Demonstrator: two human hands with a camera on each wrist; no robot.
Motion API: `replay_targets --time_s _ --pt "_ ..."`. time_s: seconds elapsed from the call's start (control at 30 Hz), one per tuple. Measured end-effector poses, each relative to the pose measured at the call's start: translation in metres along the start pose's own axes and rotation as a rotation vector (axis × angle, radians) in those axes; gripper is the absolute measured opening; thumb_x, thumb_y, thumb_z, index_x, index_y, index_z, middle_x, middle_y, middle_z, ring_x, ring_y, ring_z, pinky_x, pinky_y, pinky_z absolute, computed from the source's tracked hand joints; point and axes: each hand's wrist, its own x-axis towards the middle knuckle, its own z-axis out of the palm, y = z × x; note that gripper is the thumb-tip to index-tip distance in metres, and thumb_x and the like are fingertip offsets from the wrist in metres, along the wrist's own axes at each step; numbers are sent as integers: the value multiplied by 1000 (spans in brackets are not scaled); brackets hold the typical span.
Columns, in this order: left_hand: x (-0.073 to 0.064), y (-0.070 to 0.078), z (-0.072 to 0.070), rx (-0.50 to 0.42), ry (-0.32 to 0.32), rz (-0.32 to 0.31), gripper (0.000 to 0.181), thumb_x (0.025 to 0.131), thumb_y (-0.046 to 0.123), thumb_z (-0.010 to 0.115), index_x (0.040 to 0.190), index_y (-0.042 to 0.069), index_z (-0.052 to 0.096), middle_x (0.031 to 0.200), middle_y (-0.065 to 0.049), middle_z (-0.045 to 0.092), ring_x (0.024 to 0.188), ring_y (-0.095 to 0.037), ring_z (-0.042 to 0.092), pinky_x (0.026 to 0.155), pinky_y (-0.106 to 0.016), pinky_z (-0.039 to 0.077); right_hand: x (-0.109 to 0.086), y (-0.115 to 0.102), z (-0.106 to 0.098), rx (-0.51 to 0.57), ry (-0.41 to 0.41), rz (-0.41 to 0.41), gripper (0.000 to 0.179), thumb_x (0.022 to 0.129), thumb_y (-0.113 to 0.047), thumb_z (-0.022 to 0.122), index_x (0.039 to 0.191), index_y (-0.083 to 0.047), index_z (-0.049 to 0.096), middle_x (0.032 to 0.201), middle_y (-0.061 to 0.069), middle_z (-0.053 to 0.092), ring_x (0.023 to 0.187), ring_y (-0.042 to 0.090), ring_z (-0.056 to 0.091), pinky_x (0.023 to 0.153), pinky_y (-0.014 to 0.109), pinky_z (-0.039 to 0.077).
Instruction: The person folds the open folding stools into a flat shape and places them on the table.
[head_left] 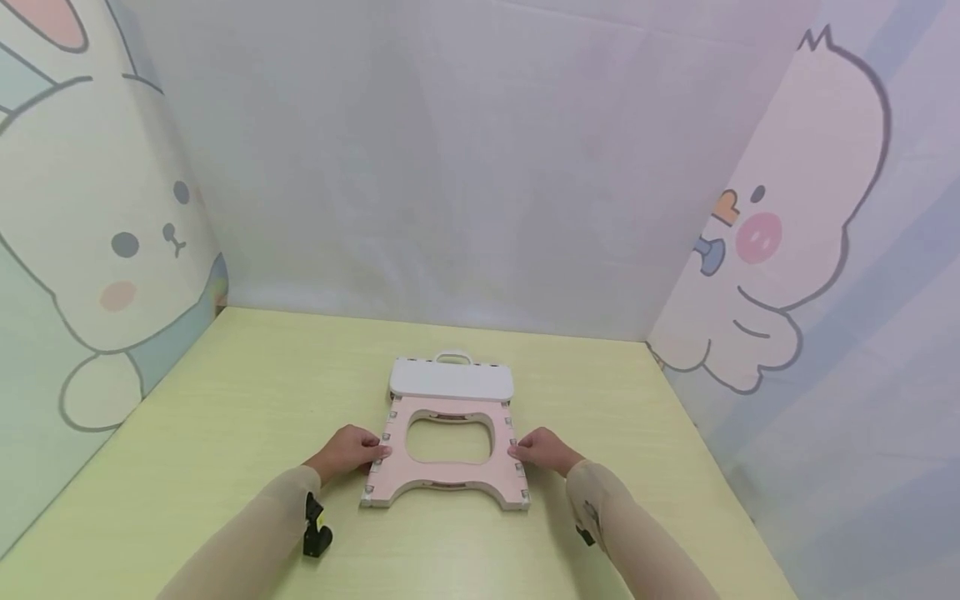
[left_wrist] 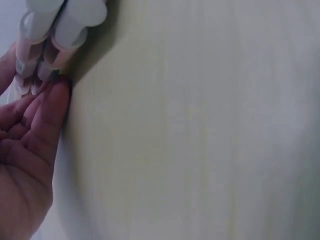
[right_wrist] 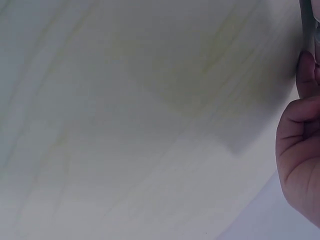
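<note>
A folding step stool (head_left: 450, 475), folded flat, lies in the middle of the table in the head view. Its leg panel is pale pink with a large opening, and its white top (head_left: 452, 379) has a small carrying handle (head_left: 453, 357) at the far end. My left hand (head_left: 351, 450) grips the stool's left edge, thumb on top. On the opposite edge my right hand (head_left: 549, 451) pinches the panel the same way. Close up in the left wrist view, fingers (left_wrist: 47, 117) reach under the hinged edge (left_wrist: 52, 50). The right wrist view shows only part of the right hand (right_wrist: 302, 145).
The pale yellow table (head_left: 262, 375) stretches around the stool. A grey-white curtain (head_left: 450, 167) hangs behind it, with printed rabbit (head_left: 82, 225) and chick (head_left: 810, 167) panels at the sides. A black device (head_left: 317, 533) sits at the left wrist.
</note>
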Motion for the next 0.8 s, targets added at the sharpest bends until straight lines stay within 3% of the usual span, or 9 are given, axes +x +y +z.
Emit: replay_targets --time_s 0.3,0.4,0.53,0.67,0.8 --pt "4 5 -6 64 19 9 24 89 21 68 70 7 65 58 3 51 55 -12 45 53 -26 36 -1 -5 -3 -14 -38 33 32 93 -23 63 66 -7 63 51 -6 36 49 9 34 47 22 29" --pt "5 7 -10 90 85 -14 24 92 25 64 79 6 70 62 0 56 58 -14 48 56 -29 39 -1 -6 -4 -29 -34 38 32 93 -24 63 66 -7 64 51 -6 39 50 9 35 46 22 30" --pt "4 10 -18 229 202 -17 33 94 32 59 102 3 72 90 -12 69 83 -28 63 74 -41 50 0 -7 -6 -89 18 73 32 95 -28 60 72 -8 67 56 -2 49 53 11 43 50 25 37" --pt "3 11 -26 394 264 9 38 94 30 57 115 -1 67 114 -21 65 107 -40 59 85 -51 48 0 -10 -10 -125 133 96 31 96 -30 57 98 -5 74 85 9 69 75 20 61 70 37 50" --pt "1 10 -31 557 286 87 39 91 27 61 117 -2 65 118 -25 62 110 -43 56 90 -53 44 -2 -11 -16 -93 227 36 41 98 -30 52 122 1 63 120 17 64 111 35 58 95 48 43"
